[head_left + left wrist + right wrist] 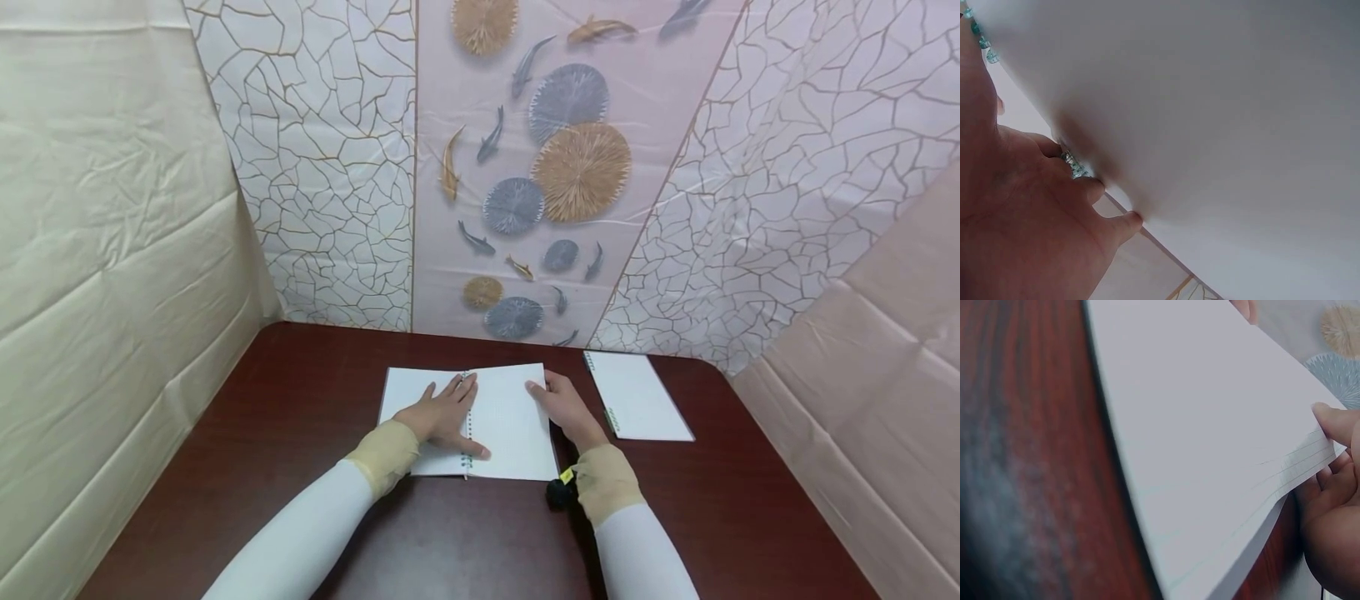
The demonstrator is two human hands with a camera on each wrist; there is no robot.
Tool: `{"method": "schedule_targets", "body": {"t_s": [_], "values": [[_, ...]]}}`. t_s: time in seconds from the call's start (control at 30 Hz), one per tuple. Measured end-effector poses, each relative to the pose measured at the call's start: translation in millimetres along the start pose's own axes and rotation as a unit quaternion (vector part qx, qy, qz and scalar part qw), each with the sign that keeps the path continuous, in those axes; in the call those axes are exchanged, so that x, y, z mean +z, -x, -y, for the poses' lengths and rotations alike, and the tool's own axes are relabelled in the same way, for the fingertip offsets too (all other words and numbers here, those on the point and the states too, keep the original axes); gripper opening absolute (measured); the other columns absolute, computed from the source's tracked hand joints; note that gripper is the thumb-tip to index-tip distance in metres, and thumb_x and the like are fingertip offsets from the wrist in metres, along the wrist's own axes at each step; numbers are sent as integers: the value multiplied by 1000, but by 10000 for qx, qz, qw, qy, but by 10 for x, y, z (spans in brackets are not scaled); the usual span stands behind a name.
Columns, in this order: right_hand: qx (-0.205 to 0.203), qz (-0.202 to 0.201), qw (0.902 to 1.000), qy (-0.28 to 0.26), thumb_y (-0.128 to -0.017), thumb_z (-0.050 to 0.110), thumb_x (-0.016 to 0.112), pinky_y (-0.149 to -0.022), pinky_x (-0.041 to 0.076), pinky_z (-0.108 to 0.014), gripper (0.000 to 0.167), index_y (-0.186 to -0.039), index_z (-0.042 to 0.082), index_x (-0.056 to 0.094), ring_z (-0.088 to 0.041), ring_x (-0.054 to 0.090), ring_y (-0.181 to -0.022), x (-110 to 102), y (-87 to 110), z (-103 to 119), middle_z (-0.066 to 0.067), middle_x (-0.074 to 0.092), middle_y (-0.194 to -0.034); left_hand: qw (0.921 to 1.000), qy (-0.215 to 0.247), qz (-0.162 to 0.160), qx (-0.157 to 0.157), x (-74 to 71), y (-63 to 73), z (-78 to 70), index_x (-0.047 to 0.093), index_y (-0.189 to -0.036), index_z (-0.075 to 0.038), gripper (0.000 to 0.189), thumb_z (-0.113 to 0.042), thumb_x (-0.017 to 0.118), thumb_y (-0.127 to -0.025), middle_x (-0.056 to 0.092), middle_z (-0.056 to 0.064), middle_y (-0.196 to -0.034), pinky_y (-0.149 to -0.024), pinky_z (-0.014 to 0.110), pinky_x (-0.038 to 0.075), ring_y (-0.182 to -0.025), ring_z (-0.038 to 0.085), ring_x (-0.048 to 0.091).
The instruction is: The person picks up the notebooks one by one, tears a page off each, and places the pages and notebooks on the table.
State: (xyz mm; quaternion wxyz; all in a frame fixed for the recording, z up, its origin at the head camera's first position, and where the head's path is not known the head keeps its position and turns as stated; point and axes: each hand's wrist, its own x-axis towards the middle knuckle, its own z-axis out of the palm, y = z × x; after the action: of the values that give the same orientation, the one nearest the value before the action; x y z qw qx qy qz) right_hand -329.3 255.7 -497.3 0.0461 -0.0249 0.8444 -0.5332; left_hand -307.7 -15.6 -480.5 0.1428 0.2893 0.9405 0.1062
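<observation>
Pictured at ctr of a dark red-brown table (255, 467) w/ streaky wood grain, toward the far side: a white notebook (513, 425), opened out flat. Bound down the middle by a see-through blue-green coil (1075, 164), shiny & looped. Faintly marked w/ thin lines on the right page, per right wrist view. Laid across coil & left page: the left hand (444, 418), fingers spread, thumb stretched out to the near part of the right page. At the notebook's far right corner: the right hand (566, 408), pinching page edge btwn thumb (on top) & curled fingers (beneath). Lifted & gently bowed there, w/ matte, smooth paper. Unclear: no. of sheets in the pinch. Covering both arms: plain white sleeves (300, 533), w/ wrinkled tan wraps (384, 457) at the wrists. Nr the right wrist, by the notebook's near right corner: a dark, rounded item (557, 494) w/ yellow tag (566, 476), too small to ID. To the right of the right hand: a second notebook (641, 398), flat, rectangular, slightly slanted, coil-bound along its left edge. Hung at the far side: a lightly creased backdrop (330, 167) w/ crackled lines, plus grey & gold discs & fish. Flanking left & right: pale, fold-creased sheeting (97, 250).
</observation>
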Motion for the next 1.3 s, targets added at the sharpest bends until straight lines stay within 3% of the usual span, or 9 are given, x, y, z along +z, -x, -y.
{"method": "schedule_targets", "body": {"t_s": [0.2,0.4,0.57,0.83,0.93,1.17,1.3], "values": [[-30,88,9999,-51,-113,25,54,-80,58,-37,35,-135,1,64,-22,71,-89,-13,-13,-13,-14,74,-107,9999,-96,80,-14,-63,50,-44,9,-170,-5,133,-84,68,-82,-3,9,-179,-129,60,7,-164,30,0],[-30,204,9998,-55,-113,28,54,-78,59,-36,35,-134,2,64,-21,72,-88,-38,-4,-23,-12,74,-105,10000,-21,79,51,63,-79,61,6,-171,-6,139,-90,66,-77,-6,7,-179,-128,63,4,-164,30,-3],[-60,366,9992,-119,-114,27,53,-79,60,-37,35,-135,0,63,-22,72,-88,-65,10,-13,-14,74,-105,9999,-9,104,-7,-34,13,-22,8,-171,-5,137,-87,68,-79,-3,7,-179,-129,61,6,-164,29,-1],[42,522,9974,-487,-114,26,52,-85,60,-38,40,-145,-1,57,-23,72,-97,-122,2,-36,-17,72,-118,9999,-91,95,-4,-37,33,-25,9,-171,-5,134,-86,67,-81,-2,9,-179,-129,61,6,-164,30,0],[68,482,9975,-506,-114,26,54,-84,60,-38,41,-143,-1,58,-23,73,-96,-115,10,-25,-17,73,-117,9999,-115,93,-13,-61,68,-34,9,-171,-6,132,-84,68,-83,-2,9,-179,-129,60,7,-164,29,0],[107,119,9988,-471,-113,32,55,-78,60,-36,43,-141,1,59,-23,72,-89,-69,43,14,-15,73,-110,10000,-27,-3,62,73,-71,66,3,-171,-6,138,-87,67,-79,-9,6,-178,-128,62,2,-164,28,-7],[101,94,9996,-250,-111,32,58,-84,59,-38,49,-150,3,54,-24,72,-95,18,122,66,-17,70,-120,10000,-66,-3,-16,111,-113,98,3,-171,-7,138,-87,67,-79,-9,6,-178,-128,61,2,-163,27,-7]]}}
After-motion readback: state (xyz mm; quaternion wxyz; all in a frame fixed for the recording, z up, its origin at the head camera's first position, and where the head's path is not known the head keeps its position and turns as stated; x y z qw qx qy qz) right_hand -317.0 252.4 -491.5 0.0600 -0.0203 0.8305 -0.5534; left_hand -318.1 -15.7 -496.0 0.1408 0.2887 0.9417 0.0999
